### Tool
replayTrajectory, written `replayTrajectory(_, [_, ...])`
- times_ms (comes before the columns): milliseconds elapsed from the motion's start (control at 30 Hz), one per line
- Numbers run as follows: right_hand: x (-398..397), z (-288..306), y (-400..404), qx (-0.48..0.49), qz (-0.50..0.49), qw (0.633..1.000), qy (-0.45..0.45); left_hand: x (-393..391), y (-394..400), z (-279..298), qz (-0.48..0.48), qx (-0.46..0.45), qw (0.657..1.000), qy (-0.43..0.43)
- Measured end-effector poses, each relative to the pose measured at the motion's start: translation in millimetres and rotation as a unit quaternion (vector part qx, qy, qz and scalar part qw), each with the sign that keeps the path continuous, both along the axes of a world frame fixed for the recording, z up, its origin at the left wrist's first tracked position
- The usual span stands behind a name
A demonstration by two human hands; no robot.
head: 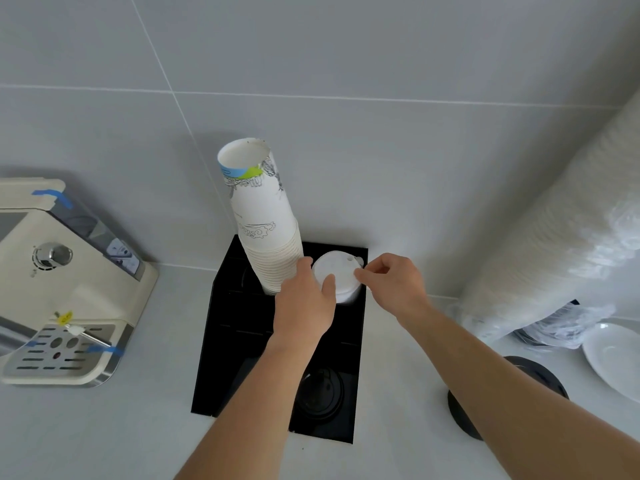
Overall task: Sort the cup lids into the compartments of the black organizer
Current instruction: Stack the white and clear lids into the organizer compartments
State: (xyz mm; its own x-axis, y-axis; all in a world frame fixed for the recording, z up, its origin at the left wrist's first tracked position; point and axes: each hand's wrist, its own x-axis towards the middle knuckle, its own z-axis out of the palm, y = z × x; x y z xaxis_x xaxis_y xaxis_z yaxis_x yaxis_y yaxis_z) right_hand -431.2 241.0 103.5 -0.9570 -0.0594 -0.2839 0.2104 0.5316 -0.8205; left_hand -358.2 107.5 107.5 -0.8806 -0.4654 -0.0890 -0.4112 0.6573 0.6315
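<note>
the round white plastic cup lid [337,277] sits at the rear right compartment of the black organizer [239,327], beside the tall stack of white paper cups [266,233]; the left hand [304,303] grips its near rim, the right hand [393,284] pinches its far edge. it looks light, thin and flexible, best held by the rim. no legible writing

1 black organizer [221,341], 1 stack of paper cups [263,223], 2 hands, 1 coffee machine [62,289], 1 white plate [613,358].
</note>
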Motion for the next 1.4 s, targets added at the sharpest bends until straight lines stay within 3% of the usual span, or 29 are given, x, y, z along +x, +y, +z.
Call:
replayTrajectory(467, [8, -8, -4, 0.045, 0.052, 0.996, 0.049, 1, -4, -9, -0.136, -0.155, 0.979, 0.005])
replayTrajectory(767, [11, 2, -4, 0.064, 0.072, 0.995, 0.021, 2, -8, -8, -0.151, -0.136, 0.979, 0.001])
replayTrajectory(1000, [29, 26, 13, 0.033, 0.059, 0.998, 0.002, 27, -13, 9, -0.089, -0.016, 0.996, 0.027])
replayTrajectory(1167, [53, 52, 36, -0.036, 0.024, 0.999, -0.001, 68, -12, 23, -0.054, 0.156, 0.985, 0.041])
replayTrajectory(1267, [78, 65, 56, -0.096, 0.005, 0.995, -0.018, 97, -3, 29, -0.022, 0.273, 0.961, 0.034])
replayTrajectory(1400, [116, 73, 86, -0.184, -0.004, 0.982, -0.036, 134, 17, 41, 0.038, 0.468, 0.882, 0.046])
